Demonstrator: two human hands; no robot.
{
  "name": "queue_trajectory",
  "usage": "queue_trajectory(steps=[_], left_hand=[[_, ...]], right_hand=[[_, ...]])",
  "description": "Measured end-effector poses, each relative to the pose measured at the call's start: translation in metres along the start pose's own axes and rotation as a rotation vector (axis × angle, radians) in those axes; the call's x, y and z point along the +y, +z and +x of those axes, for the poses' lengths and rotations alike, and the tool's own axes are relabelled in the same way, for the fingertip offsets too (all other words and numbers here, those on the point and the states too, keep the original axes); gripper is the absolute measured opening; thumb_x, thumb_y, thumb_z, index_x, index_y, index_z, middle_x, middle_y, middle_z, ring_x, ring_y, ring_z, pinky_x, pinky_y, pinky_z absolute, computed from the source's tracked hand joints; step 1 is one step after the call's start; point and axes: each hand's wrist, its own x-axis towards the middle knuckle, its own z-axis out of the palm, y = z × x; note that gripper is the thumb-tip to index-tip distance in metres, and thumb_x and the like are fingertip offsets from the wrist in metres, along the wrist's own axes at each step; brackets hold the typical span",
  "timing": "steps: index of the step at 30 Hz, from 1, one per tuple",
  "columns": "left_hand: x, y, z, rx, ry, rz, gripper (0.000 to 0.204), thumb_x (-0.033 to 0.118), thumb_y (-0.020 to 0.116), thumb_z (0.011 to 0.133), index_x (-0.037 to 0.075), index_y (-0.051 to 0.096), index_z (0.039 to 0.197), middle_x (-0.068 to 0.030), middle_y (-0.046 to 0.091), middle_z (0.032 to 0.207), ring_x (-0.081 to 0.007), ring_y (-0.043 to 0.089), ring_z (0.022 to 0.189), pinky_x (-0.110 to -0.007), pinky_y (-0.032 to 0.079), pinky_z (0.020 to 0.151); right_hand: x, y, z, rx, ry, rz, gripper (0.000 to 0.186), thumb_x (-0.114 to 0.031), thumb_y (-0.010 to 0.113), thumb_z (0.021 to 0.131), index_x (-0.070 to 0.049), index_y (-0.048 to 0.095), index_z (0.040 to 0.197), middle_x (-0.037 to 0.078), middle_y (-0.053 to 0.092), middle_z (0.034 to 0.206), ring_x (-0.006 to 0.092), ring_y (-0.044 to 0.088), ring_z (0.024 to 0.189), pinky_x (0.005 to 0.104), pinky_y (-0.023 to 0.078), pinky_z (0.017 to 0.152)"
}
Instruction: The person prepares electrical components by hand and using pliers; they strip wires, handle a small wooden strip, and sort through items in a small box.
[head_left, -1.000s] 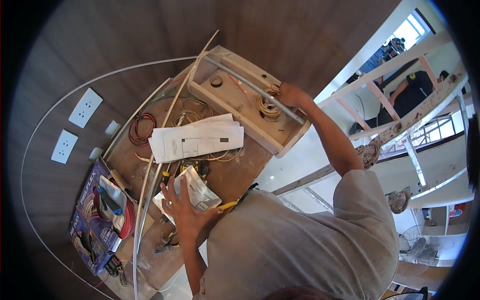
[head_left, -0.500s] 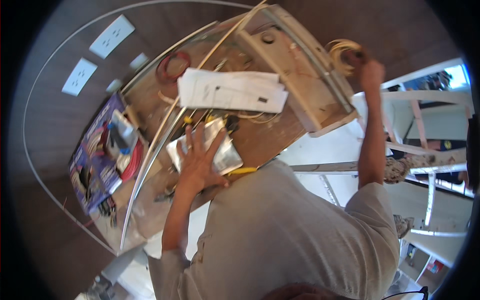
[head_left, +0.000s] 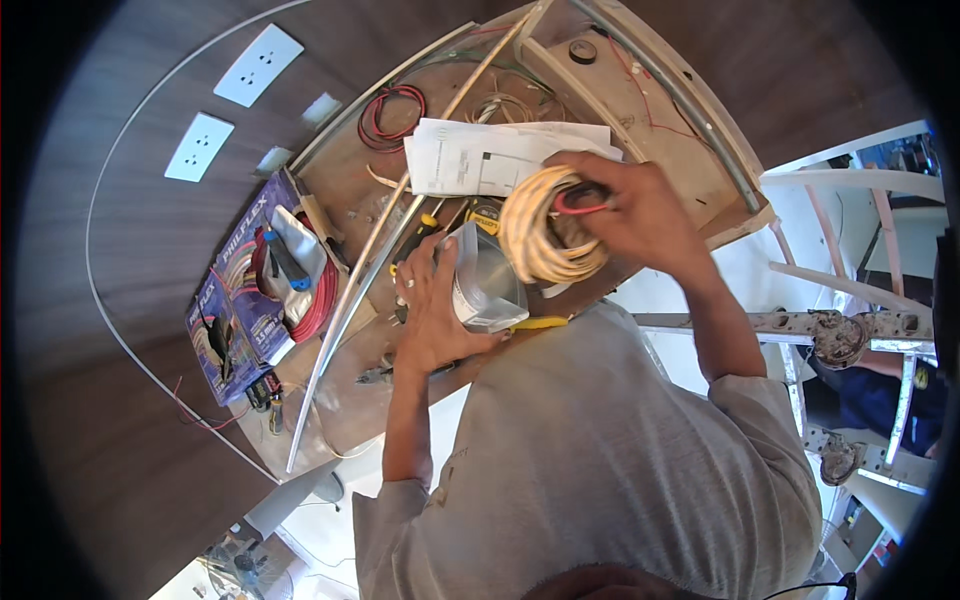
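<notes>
My right hand (head_left: 645, 210) grips a coil of cream-yellow wire (head_left: 530, 225) by its right side. Something with a red and black end (head_left: 585, 197) pokes out between its fingers; its kind is unclear. The coil hangs over the workbench, just right of a clear plastic container (head_left: 485, 280). Around the left side of that container are the fingers and thumb of my left hand (head_left: 430, 310), holding it on the bench. A yellow-and-black tool (head_left: 484, 212), perhaps a tape measure, lies behind it. A yellow-handled tool (head_left: 540, 323) shows at the near edge.
White paper sheets (head_left: 465, 160) lie behind the hands. Long thin strips (head_left: 350, 290) cross the bench. Left stands a purple cardboard box (head_left: 235, 300) with red wire. A red-black wire coil (head_left: 390, 118), a wooden frame (head_left: 600, 90) and a ladder (head_left: 780, 325) surround the work.
My right hand has brought the wire coil from the far right in over the bench. My left hand, previously spread on the plastic container, now curls around its side. The view has shifted somewhat.
</notes>
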Motion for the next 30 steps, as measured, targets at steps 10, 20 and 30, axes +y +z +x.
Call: queue_trajectory(steps=[10, 20, 30], left_hand=[[0.012, -0.006, -0.001, 0.232, 0.038, 0.002, 0.133, 0.039, 0.096, 0.045, 0.015, 0.030, 0.158, -0.0237, 0.035, 0.147, -0.0459, 0.032, 0.139, -0.063, 0.019, 0.115], [0.005, 0.002, 0.006, 0.279, -0.051, 0.038, 0.137, 0.035, 0.096, 0.046, 0.011, 0.025, 0.160, -0.0257, 0.036, 0.147, -0.0448, 0.033, 0.139, -0.061, 0.020, 0.116], [-0.011, 0.017, 0.003, 0.478, -0.081, -0.128, 0.141, 0.032, 0.094, 0.046, 0.007, 0.018, 0.162, -0.0299, 0.036, 0.146, -0.0477, 0.032, 0.139, -0.060, 0.028, 0.115]], right_hand=[[-0.028, 0.024, 0.038, -0.378, 0.043, -0.568, 0.040, -0.010, 0.071, 0.081, -0.007, 0.071, 0.121, 0.021, 0.075, 0.097, 0.0391, 0.072, 0.092, 0.0466, 0.057, 0.084], [-0.075, 0.047, 0.064, -0.476, -0.455, -0.805, 0.021, -0.011, 0.069, 0.084, 0.004, 0.071, 0.098, 0.022, 0.074, 0.088, 0.0344, 0.074, 0.081, 0.0444, 0.059, 0.074], [-0.102, 0.063, 0.086, -0.696, -0.250, -0.835, 0.048, -0.024, 0.071, 0.090, 0.003, 0.064, 0.130, 0.023, 0.074, 0.098, 0.0397, 0.073, 0.095, 0.0460, 0.058, 0.086]])
